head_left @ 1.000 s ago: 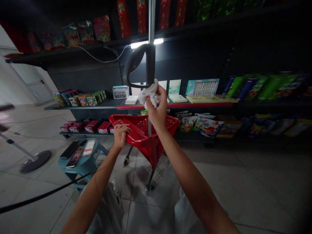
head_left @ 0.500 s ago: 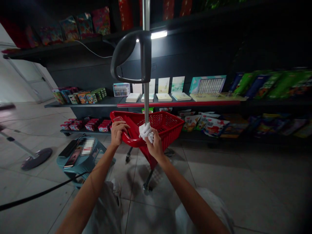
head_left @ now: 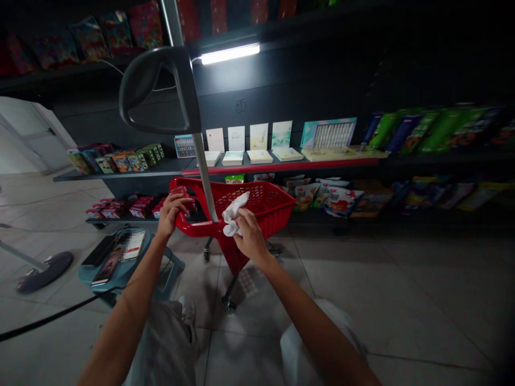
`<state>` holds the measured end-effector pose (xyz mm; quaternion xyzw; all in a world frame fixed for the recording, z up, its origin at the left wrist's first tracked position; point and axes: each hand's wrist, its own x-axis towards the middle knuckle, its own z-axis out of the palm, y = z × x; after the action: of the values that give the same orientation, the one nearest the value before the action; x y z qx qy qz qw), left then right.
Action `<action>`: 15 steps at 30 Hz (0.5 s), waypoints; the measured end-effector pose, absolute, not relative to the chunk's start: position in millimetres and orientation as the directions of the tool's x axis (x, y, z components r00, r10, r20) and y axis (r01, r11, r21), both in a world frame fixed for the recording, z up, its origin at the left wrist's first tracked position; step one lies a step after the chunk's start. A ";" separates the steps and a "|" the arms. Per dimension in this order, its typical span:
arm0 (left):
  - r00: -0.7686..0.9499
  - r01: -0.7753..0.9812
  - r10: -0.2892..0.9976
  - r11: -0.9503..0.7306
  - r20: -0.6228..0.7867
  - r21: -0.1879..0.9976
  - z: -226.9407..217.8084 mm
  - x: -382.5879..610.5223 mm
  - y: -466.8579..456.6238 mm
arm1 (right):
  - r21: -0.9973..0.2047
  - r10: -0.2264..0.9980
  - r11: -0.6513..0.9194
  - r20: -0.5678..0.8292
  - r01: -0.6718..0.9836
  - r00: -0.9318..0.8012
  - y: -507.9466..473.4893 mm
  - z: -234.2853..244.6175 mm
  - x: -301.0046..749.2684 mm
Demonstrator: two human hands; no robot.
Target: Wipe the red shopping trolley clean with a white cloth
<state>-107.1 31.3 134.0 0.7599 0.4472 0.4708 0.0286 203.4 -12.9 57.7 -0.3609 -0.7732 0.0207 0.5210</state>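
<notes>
A red rolling shopping basket (head_left: pixel 277 212) stands on casters in front of me, its mesh sides showing. From its near end rises a grey metal pole (head_left: pixel 206 182), tilted left, topped by a dark loop handle (head_left: pixel 192 91). My left hand (head_left: pixel 172 213) has its fingers curled over the left corner of the basket's near rim. Bunched in the fingers of my right hand (head_left: pixel 251 236) is a white cloth (head_left: pixel 234 213), just right of the pole's foot and over the near rim. Whether the cloth touches the basket I cannot tell.
At left, a blue-grey stool (head_left: pixel 151 241) bears a phone (head_left: pixel 108 266) and other flat items. A round stand base (head_left: pixel 45 272) lies beyond it, and a black cable (head_left: pixel 60 315) runs to the stool. Shelves of books (head_left: pixel 259 155) and bagged snacks (head_left: pixel 341 201) stand behind the basket.
The pole and handle have tilted left. My right hand has drawn the cloth off the pole's foot, and the cloth hangs looser. My left hand stays on the rim; the view has shifted slightly.
</notes>
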 end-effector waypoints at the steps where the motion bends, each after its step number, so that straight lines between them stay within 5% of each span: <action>1: 0.168 0.658 0.728 -0.584 0.664 0.474 137.1 -111.9 33.3 | -0.419 0.593 0.731 0.780 0.539 -0.199 -9.0 54.0 206.3; 6: 0.229 0.757 0.781 -0.518 0.581 0.398 148.0 -122.4 20.8 | -0.400 0.631 0.721 0.718 0.566 -0.295 13.2 37.9 218.6; 11: 0.215 0.806 0.654 -0.538 0.725 0.246 123.3 -85.9 -14.7 | -0.365 0.638 0.717 0.688 0.594 -0.348 22.7 36.9 213.7; 15: -0.008 0.863 0.523 -0.427 0.852 0.270 88.9 -56.9 -19.0 | -0.396 0.655 0.704 0.682 0.589 -0.325 25.5 40.2 201.6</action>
<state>-56.9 -19.0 88.9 0.6830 0.5072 0.4970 -0.1711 201.6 25.5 40.2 -0.3827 -0.8130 0.0380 0.4372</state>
